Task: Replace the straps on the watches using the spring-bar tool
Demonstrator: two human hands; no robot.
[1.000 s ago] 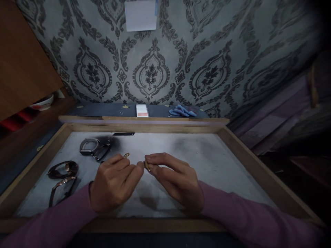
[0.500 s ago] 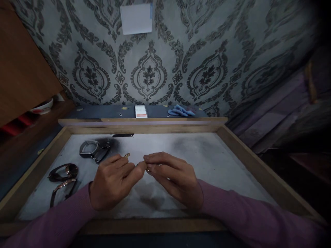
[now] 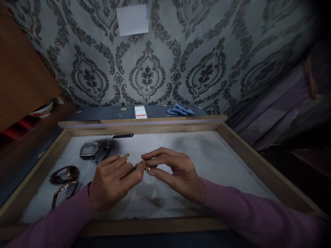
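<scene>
Head view: you have the gold watch point(image 3: 148, 167) raised between your two hands, above the floor of the shallow wooden tray point(image 3: 155, 227) and near its middle. Your right hand point(image 3: 173, 168) pinches it, thumb below and fingertips above, with a gap arching behind the grip; holding it by the edge probably leaves the watch easy to turn while hiding little of it. Your left hand point(image 3: 116, 182) is curled, its thumb and forefinger meeting beside the watch and pinching what looks like its dark strap, though the knuckles cover most of that grip. One hand likely steadies the piece for the other. A small gold loop point(image 3: 126, 155) pokes out past the left fingers, perhaps the strap's buckle; you cannot tell from here how it joins.

Four other watches lie off to your left, perhaps set there to leave your hands room: a grey watch point(image 3: 89, 151) beside a black watch point(image 3: 103, 153), and nearer you a brown watch point(image 3: 64, 175) just above a rose-gold watch point(image 3: 63, 188). A thin black blade point(image 3: 123, 136) lies by the tray's far wall, out of your sleeves' way. Beyond that wall, a crumpled blue cloth point(image 3: 180, 110) sits on the dark tabletop point(image 3: 155, 112), perhaps for wiping.
</scene>
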